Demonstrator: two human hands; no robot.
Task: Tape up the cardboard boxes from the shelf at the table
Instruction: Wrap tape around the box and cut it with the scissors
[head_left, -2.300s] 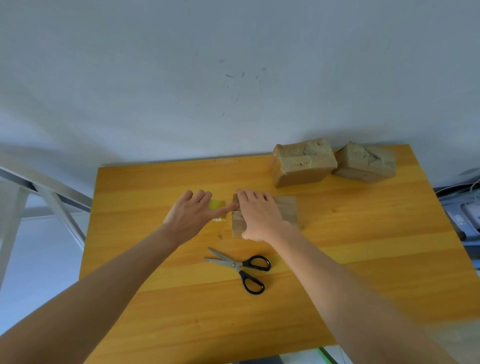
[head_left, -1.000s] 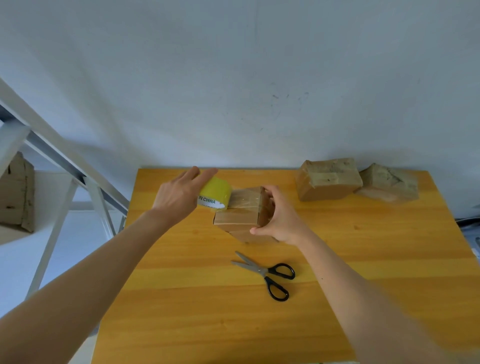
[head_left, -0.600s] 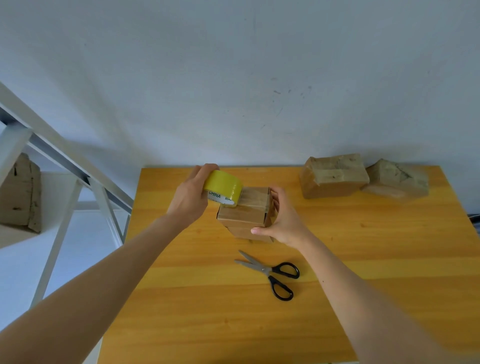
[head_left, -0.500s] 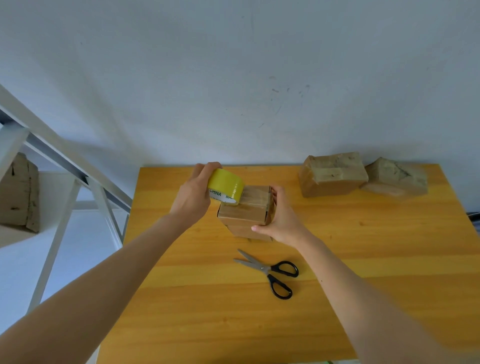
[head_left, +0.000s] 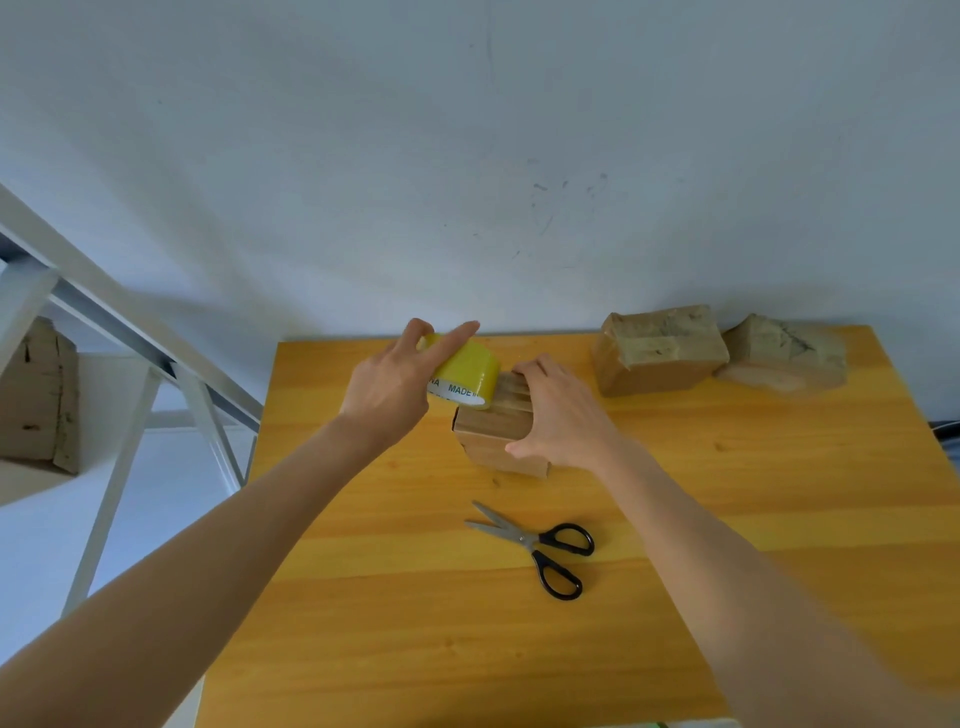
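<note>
Evidently I am mid-strip on the small brown cardboard box (head_left: 493, 431) -- that is my reading, not something I can prove. The box stands on the orange wooden surface (head_left: 415, 597), and everything below is placed from it.

My left hand (head_left: 389, 395) grips the yellow roll of packing tape (head_left: 465, 376), fingers curled round it with the forefinger stretched over its top; the roll touches the box's upper left corner. My right hand (head_left: 561, 415) clasps the box from its right, fingers over the top and thumb on the near face. Whether tape is already stuck down under those fingers I cannot tell.

Next, I think, the roll must be drawn on around the box while the right hand pins it, then the tape cut -- so one hand must come free for the black-handled steel scissors (head_left: 540, 545), which lie nearer me than the box, apart from it.

Room is good on the near side and to the right. Behind the box the surface's far edge and the wall are near. Further right sit two tape-wrapped cardboard boxes (head_left: 660, 348), side by side. Left of the box the surface ends, with the white metal shelf (head_left: 104, 322) beyond.
</note>
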